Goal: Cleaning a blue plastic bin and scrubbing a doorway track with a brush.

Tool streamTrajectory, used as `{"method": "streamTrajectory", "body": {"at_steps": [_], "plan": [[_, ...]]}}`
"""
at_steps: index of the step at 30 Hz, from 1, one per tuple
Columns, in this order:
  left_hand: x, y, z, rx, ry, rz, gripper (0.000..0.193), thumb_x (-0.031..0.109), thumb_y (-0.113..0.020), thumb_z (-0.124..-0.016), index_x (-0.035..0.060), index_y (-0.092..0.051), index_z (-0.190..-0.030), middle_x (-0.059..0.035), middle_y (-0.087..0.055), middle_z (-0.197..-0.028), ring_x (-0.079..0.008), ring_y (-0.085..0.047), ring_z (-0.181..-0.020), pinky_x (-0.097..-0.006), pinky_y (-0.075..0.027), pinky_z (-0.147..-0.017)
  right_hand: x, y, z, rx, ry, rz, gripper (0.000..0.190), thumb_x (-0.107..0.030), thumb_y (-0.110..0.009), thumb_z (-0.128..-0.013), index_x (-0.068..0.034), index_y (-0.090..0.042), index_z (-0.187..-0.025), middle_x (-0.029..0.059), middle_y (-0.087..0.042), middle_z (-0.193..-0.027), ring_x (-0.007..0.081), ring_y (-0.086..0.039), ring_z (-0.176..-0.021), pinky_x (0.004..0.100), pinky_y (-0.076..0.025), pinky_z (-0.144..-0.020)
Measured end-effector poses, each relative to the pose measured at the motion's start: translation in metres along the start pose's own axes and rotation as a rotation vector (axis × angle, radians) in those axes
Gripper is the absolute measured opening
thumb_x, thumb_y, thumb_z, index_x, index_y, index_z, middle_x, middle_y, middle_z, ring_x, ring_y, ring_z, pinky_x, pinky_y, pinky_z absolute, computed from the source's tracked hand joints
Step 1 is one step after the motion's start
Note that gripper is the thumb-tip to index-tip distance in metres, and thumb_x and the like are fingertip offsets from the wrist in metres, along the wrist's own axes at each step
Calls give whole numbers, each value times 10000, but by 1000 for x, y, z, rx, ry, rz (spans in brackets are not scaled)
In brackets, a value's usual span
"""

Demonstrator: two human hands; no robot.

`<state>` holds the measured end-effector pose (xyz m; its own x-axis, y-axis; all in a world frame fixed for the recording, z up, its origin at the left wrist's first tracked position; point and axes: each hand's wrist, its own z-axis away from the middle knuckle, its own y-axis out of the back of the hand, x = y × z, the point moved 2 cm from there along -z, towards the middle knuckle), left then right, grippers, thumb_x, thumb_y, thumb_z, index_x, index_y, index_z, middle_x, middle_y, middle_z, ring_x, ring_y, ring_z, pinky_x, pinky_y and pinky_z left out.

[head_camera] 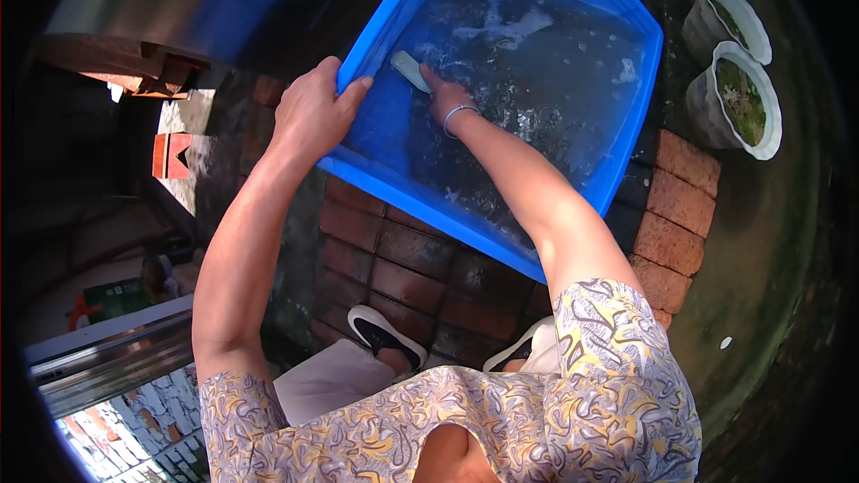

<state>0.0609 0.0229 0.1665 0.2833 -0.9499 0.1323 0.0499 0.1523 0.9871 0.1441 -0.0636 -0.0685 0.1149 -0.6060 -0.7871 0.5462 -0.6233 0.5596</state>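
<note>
A large blue plastic tub [429, 216] holds dark, cloudy water [557, 87] with streaks of foam on its surface. My left hand [314, 111] grips the tub's left rim, thumb over the inner side and fingers outside. Inside the tub, my right hand [448, 97], with a bracelet at the wrist, holds a pale, flat-backed scrubbing tool, probably a brush [408, 70], near the left inner wall. Its underside is hidden. Murky water hides much of the tub's bottom.
Red brick paving [409, 282] lies under the tub and around my shoes [386, 335]. Several whitish planters [735, 104] stand at the right, beyond a row of bricks [674, 215]. A large metallic and blue object [201, 7] is at upper left.
</note>
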Motion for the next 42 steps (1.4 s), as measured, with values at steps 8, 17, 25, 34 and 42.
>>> {"method": "streamTrajectory", "body": {"at_steps": [8,17,25,34,42], "plan": [[4,1,6,-20,54,-6,341,352,-579,-812,13,-551,-838,-187,-606,-759,-351,-598,-776,-447,-448,-679,-25,-52,56,-234,308,-58,655,-18,-488,-803,-310,-319,-1365,220,-584,-1060,370,-578,-952,398,-444,-844],[7,10,18,18,24,45,355,344,-591,-816,-5,-536,-848,-184,-580,-709,-324,-582,-697,-411,-434,-635,34,24,77,-419,412,386,618,-18,-438,-835,-367,-347,-1336,177,-570,-1126,348,-566,-1010,420,-448,-867],[27,11,24,-5,19,52,334,327,-604,-805,3,-520,-814,-181,-596,-730,-351,-593,-731,-438,-446,-655,58,20,28,171,-54,-6,717,-79,-522,-784,-308,-210,-1388,267,-562,-1056,399,-562,-955,458,-449,-829],[24,13,27,23,-7,54,322,310,-596,-811,2,-499,-812,-186,-584,-721,-366,-580,-717,-444,-435,-642,7,-18,86,-248,401,413,545,-120,-235,-933,-423,-169,-1382,155,-426,-1321,303,-429,-1212,387,-367,-985],[31,16,27,20,6,37,309,287,-597,-817,4,-477,-790,-181,-571,-700,-372,-572,-692,-437,-433,-628,38,85,-45,124,-78,177,507,-218,-515,-855,-304,-356,-1328,173,-609,-1051,338,-587,-975,425,-470,-840]]}}
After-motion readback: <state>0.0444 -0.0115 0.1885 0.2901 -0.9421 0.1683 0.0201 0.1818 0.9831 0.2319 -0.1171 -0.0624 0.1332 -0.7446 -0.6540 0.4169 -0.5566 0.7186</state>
